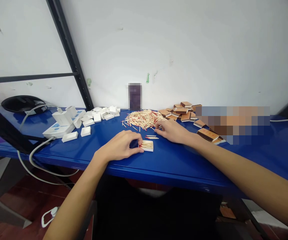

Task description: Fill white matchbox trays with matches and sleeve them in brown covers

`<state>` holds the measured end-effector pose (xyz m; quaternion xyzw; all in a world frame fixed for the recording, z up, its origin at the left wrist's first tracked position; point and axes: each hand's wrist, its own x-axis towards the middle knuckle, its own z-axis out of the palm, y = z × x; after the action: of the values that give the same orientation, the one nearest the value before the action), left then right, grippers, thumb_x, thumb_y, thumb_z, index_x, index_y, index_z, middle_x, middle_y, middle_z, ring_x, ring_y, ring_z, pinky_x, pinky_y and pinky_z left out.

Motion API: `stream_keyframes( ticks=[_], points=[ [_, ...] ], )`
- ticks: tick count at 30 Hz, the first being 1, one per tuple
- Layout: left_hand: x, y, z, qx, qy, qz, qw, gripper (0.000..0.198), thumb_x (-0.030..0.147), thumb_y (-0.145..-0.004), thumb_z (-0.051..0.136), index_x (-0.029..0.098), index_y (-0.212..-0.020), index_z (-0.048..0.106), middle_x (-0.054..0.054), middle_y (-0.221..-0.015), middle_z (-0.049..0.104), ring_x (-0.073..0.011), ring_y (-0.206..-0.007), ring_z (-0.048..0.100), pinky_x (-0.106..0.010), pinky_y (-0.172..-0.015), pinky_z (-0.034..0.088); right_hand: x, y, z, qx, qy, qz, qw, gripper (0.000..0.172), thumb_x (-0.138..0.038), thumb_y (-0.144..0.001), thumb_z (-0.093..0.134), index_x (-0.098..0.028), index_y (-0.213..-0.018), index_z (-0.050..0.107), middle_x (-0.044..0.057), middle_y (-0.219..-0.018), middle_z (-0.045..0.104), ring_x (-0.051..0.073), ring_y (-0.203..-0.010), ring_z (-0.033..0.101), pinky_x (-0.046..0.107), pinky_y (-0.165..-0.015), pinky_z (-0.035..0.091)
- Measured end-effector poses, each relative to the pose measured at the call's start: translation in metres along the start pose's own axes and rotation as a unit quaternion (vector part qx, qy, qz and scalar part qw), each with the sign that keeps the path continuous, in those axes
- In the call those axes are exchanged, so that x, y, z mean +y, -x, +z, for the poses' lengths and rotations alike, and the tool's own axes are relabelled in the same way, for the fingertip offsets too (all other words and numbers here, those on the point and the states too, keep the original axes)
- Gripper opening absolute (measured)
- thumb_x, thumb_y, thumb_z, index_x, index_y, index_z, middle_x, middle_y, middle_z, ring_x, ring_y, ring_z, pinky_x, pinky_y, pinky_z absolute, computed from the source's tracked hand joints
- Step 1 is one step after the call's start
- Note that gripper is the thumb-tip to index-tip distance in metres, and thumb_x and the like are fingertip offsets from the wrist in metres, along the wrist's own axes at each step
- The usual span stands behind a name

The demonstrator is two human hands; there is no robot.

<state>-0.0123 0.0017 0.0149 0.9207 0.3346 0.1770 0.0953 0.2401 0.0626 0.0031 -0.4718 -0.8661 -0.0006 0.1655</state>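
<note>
My left hand point(121, 145) is curled round a small matchbox tray point(146, 145) that lies on the blue table point(173, 163) and holds matches. My right hand point(172, 130) reaches to the near edge of a loose pile of red-tipped matches point(144, 119), fingers bent and pinching at the sticks. Two or three single matches point(151, 136) lie between the hands. Brown closed matchboxes point(181, 111) are heaped to the right of the pile.
White empty box trays point(89, 121) lie scattered at the left with a white device point(56, 129) and grey cables point(37, 156). A black dish-like object point(22, 103) sits at the far left. Black frame bars point(70, 53) slant up the white wall. A dark small object point(135, 96) stands by the wall.
</note>
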Motion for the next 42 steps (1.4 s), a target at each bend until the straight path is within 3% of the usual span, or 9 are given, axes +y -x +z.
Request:
stream_keyframes(
  ticks=[7, 13, 19, 23, 28, 33, 42],
  points=[
    [0.002, 0.0, 0.0, 0.003, -0.004, -0.007, 1.0, 0.017, 0.037, -0.09, 0.066, 0.021, -0.09, 0.059, 0.002, -0.091, 0.066, -0.0173, -0.085, 0.058, -0.032, -0.086, 0.041, 0.007, -0.005, 0.01, 0.012, 0.01, -0.024, 1.0, 0.016, -0.024, -0.092, 0.052, -0.018, -0.085, 0.064, 0.004, -0.075, 0.066, 0.017, -0.068, 0.056, 0.026, -0.062, 0.032],
    [0.003, 0.0, -0.001, 0.005, -0.001, 0.002, 1.0, 0.015, 0.035, -0.09, 0.066, 0.022, -0.097, 0.062, 0.002, -0.098, 0.068, -0.0181, -0.089, 0.06, -0.032, -0.087, 0.042, 0.003, -0.001, 0.002, -0.034, -0.025, -0.08, 0.996, 0.019, -0.028, -0.094, 0.049, -0.019, -0.09, 0.065, 0.003, -0.076, 0.067, 0.015, -0.068, 0.055, 0.026, -0.063, 0.033],
    [0.0, 0.0, 0.0, 0.009, 0.002, 0.014, 1.0, 0.014, 0.034, -0.091, 0.065, 0.022, -0.097, 0.064, 0.001, -0.099, 0.069, -0.0181, -0.091, 0.061, -0.033, -0.089, 0.043, 0.01, -0.001, -0.007, -0.001, 0.047, 0.015, 0.999, 0.025, -0.021, -0.089, 0.048, -0.021, -0.105, 0.068, 0.006, -0.087, 0.071, 0.02, -0.077, 0.06, 0.028, -0.064, 0.034],
    [-0.001, 0.0, 0.001, 0.01, 0.002, 0.014, 1.0, 0.014, 0.035, -0.091, 0.065, 0.022, -0.095, 0.063, 0.001, -0.096, 0.068, -0.0177, -0.088, 0.061, -0.033, -0.088, 0.043, 0.019, -0.002, -0.005, -0.029, 0.102, 0.031, 0.994, 0.021, -0.027, -0.091, 0.05, -0.022, -0.1, 0.068, 0.008, -0.094, 0.071, 0.024, -0.085, 0.062, 0.029, -0.064, 0.034],
    [-0.001, 0.001, 0.001, 0.008, 0.005, 0.02, 1.0, 0.014, 0.035, -0.092, 0.064, 0.022, -0.097, 0.063, 0.0, -0.097, 0.068, -0.0183, -0.091, 0.061, -0.033, -0.09, 0.043, 0.015, -0.001, -0.001, -0.042, 0.094, -0.014, 0.995, 0.02, -0.026, -0.098, 0.043, -0.019, -0.097, 0.062, 0.009, -0.099, 0.069, 0.022, -0.086, 0.061, 0.03, -0.07, 0.039],
    [-0.002, 0.001, 0.003, 0.013, -0.002, 0.023, 1.0, 0.021, 0.034, -0.092, 0.064, 0.023, -0.11, 0.064, -0.002, -0.108, 0.069, -0.0201, -0.099, 0.062, -0.035, -0.092, 0.044, -0.003, -0.005, -0.001, -0.044, 0.124, -0.061, 0.989, 0.025, -0.026, -0.101, 0.038, -0.015, -0.1, 0.061, 0.015, -0.109, 0.065, 0.024, -0.095, 0.06, 0.033, -0.076, 0.039],
    [-0.003, 0.001, 0.003, 0.004, -0.001, 0.031, 1.0, 0.024, 0.036, -0.095, 0.06, 0.025, -0.115, 0.067, -0.004, -0.109, 0.068, -0.0208, -0.1, 0.062, -0.035, -0.091, 0.046, -0.011, -0.005, 0.002, -0.031, 0.026, -0.09, 0.995, 0.03, -0.022, -0.099, 0.039, -0.02, -0.102, 0.069, 0.009, -0.106, 0.07, 0.025, -0.106, 0.058, 0.038, -0.086, 0.035]
  ],
)
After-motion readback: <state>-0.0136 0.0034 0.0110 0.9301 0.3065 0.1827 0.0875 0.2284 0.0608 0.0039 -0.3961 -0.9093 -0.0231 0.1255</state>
